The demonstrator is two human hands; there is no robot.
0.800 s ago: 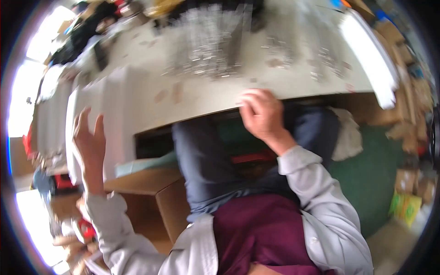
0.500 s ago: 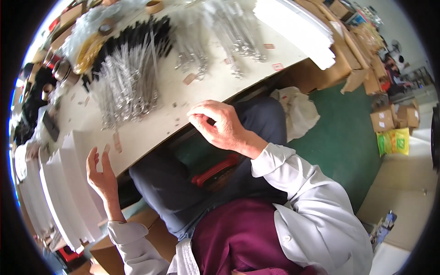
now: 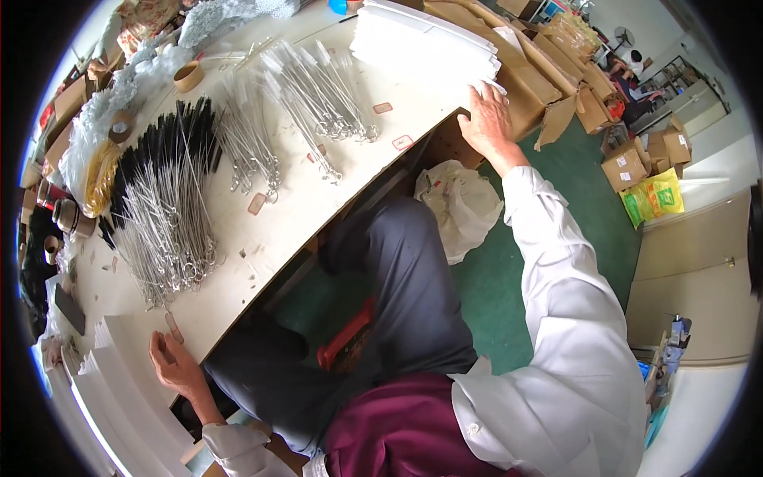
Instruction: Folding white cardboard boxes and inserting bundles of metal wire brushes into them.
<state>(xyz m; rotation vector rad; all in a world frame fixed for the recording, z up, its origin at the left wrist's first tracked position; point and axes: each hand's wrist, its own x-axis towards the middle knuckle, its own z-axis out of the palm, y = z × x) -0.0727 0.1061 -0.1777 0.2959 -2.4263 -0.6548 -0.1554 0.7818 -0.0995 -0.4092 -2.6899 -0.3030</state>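
My right hand (image 3: 486, 126) is stretched out to the table's far right corner, its fingers extended at the near edge of a stack of white folded paper or card pieces (image 3: 425, 41). Nothing shows in its grasp. My left hand (image 3: 178, 369) hovers by the table's front left edge, fingers loosely bent and apart, with nothing visible in it. Between the hands lie thin wire brushes with looped metal ends: a large heap with black bristles (image 3: 165, 199), a small bunch with pale bristles (image 3: 248, 135), and another pale-bristled bunch (image 3: 318, 91).
Tall white card stacks (image 3: 119, 381) stand left of my left hand. Cardboard boxes (image 3: 509, 79) sit beyond the table's right end. A white plastic bag (image 3: 459, 211) rests on the green floor by my knee. A tape roll (image 3: 188, 76) and small reddish labels (image 3: 256, 204) lie on the table.
My right hand has moved from above my lap, where its fingers were pinched, out to the white stack, and its fingers have opened. The view has shifted toward the right.
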